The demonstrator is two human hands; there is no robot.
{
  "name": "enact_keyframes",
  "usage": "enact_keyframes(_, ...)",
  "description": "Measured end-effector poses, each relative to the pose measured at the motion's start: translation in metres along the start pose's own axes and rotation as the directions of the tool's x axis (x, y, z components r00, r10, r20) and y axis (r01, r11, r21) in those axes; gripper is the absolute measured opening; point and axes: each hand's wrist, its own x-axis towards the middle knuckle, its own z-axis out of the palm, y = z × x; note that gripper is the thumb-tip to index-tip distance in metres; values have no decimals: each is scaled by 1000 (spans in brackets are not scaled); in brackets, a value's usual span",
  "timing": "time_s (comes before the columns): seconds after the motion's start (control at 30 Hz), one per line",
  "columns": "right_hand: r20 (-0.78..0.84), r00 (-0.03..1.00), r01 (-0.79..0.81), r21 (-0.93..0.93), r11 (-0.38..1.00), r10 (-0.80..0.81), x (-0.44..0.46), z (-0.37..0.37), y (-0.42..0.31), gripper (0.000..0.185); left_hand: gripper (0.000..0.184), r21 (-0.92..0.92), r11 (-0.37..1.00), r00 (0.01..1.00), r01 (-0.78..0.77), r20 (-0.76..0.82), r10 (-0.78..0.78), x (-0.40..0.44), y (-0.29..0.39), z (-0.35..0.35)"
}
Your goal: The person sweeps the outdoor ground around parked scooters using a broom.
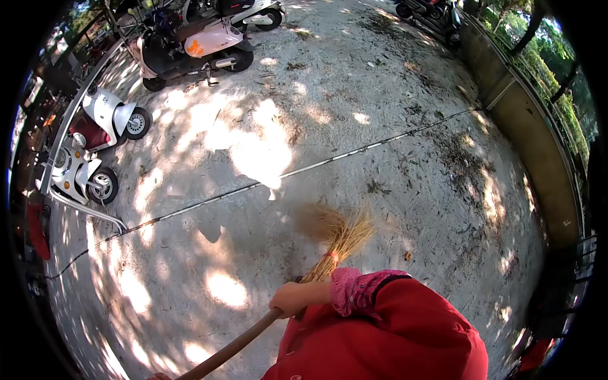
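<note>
A straw broom [352, 235] slants across the lower middle, its bristles low over the concrete and partly blurred. My right hand [292, 299] is closed around the wooden handle just behind the bristle bundle, which has a red binding. The arm wears a pink patterned cuff and a red sleeve. At the bottom edge, a sliver of my left hand [158, 376] shows against the upper part of the handle, its fingers mostly cut off by the frame. Dry leaf litter [379, 187] lies on the ground ahead of the bristles.
Parked scooters [212, 39] line the left and far side behind a metal rail [85, 206]. A low wall [525, 126] runs along the right, with more leaf litter [468, 158] near it. A dark seam [329, 159] crosses the sun-dappled concrete.
</note>
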Motion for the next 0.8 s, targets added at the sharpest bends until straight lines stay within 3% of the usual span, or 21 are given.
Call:
enact_keyframes(0.03,-83,994,-81,-74,994,75,-10,-3,26,17,19,-11,1000,1000,-9,-3,9,-8,-23,-5)
enact_keyframes(0.07,-93,973,-220,-67,973,213,-26,-23,34,16,19,-59,990,984,128,-121,-134,-9,-43,0)
enact_keyframes(0.13,-333,854,-442,-58,895,400,-60,-40,53,15,19,-268,910,861,316,-323,-394,2,-82,4)
enact_keyframes(0.17,-461,796,-474,-72,878,392,-73,-37,67,15,19,-414,844,769,341,-393,-504,12,-102,8)
enact_keyframes(0.23,-687,629,-560,-78,825,363,-91,-23,100,14,14,-597,776,773,205,-387,-502,27,-145,27)
enact_keyframes(0.3,-835,453,-637,-57,769,313,-111,-2,105,17,14,-669,702,826,245,-235,-512,54,-171,42)
enact_keyframes(0.33,-803,423,-696,8,718,420,-118,11,106,22,17,-707,642,852,297,-108,-512,67,-185,52)
enact_keyframes(0.37,-794,376,-700,95,708,478,-125,24,106,27,20,-732,583,866,353,20,-499,81,-201,63)
enact_keyframes(0.43,-840,188,-580,323,748,509,-133,51,110,21,21,-638,554,810,534,200,-551,101,-237,97)
enact_keyframes(0.5,-689,172,-591,499,633,704,-142,65,114,22,20,-576,422,691,700,398,-604,107,-270,150)
enact_keyframes(0.53,-765,160,-560,450,695,624,-141,97,146,25,19,-541,362,635,759,492,-596,104,-290,174)
enact_keyframes(0.57,-592,189,-590,569,573,783,-145,106,159,30,18,-491,321,579,810,582,-571,101,-309,199)
enact_keyframes(0.6,-546,216,-586,591,555,810,-144,111,174,33,18,-422,269,498,866,675,-544,99,-324,223)
enact_keyframes(0.63,-487,233,-582,624,522,842,-143,117,183,37,17,-333,208,380,920,620,-687,101,-321,250)
enact_keyframes(0.7,-606,81,-445,689,573,791,-140,69,166,34,18,-257,323,412,911,590,-694,123,-324,275)
enact_keyframes(0.73,-730,142,-368,587,721,668,-134,62,188,29,19,-329,432,538,840,618,-573,144,-322,278)
enact_keyframes(0.77,-830,102,-415,466,782,549,-132,30,188,26,20,-365,472,582,803,652,-486,166,-315,276)
enact_keyframes(0.8,-769,120,-348,560,752,628,-120,16,209,31,22,-367,595,666,715,616,-420,183,-298,279)
